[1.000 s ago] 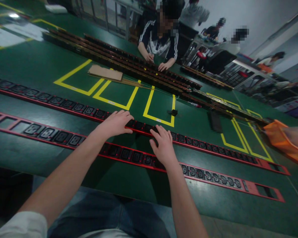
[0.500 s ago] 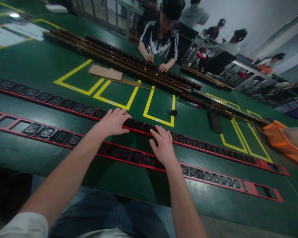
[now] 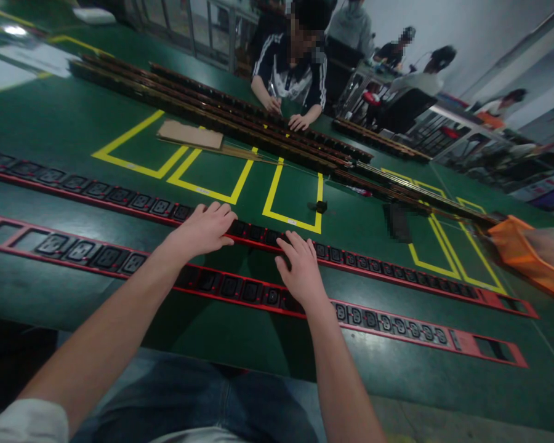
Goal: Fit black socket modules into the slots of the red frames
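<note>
Two long red strips with rows of black sockets lie roughly parallel on the green table. Across the far socket strip (image 3: 373, 264) rests my left hand (image 3: 205, 227), fingers laid over its back edge and thumb apart on the near side. A short stretch to the right, my right hand (image 3: 300, 264) touches the same strip with its fingertips, thumb spread away. Both hands are open. Under my forearms runs the near socket strip (image 3: 240, 287), partly hidden by them; its left end has frames without sockets.
Beyond the strips are yellow tape outlines (image 3: 292, 221), a small black part (image 3: 321, 207), a piece of cardboard (image 3: 189, 134) and a stack of long dark rails (image 3: 203, 107). A co-worker (image 3: 290, 67) sits behind the rails. An orange bin (image 3: 530, 252) stands at the right.
The whole view has shifted slightly, with the table things a little further left. Both hands stay at the far strip; the left has moved slightly left along with the view.
</note>
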A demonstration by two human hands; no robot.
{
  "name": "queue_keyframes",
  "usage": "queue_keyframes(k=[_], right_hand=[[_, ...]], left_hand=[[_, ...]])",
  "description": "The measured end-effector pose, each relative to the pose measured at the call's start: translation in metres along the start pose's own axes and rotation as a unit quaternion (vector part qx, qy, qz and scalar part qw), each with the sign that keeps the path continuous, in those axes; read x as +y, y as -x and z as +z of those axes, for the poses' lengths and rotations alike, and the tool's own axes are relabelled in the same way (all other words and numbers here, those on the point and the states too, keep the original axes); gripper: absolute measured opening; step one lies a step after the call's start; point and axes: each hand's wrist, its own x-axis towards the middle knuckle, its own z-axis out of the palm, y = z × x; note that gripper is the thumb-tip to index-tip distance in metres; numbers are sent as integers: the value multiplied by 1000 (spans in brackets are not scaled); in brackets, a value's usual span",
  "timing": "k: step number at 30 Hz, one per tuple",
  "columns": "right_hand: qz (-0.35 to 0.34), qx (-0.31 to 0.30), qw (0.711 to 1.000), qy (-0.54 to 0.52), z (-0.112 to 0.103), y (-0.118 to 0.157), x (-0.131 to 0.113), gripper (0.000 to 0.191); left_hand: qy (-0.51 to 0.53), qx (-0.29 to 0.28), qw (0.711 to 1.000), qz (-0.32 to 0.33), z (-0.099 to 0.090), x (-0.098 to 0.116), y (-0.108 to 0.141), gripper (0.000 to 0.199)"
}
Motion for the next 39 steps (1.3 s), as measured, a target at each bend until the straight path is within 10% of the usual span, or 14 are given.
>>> queue_keyframes(k=[15,29,39], right_hand=[[-11,-49,999,8,-7,1,-6,74],[-20,-78,995,54,-5,0,-4,65],[-16,-81,995,49,-8,0,-7,59]], left_hand=[[88,13,996,14,3,7,-9,39],[116,10,993,1,5,7,-8,44],[42,-7,992,-121,4,-22,6,49]])
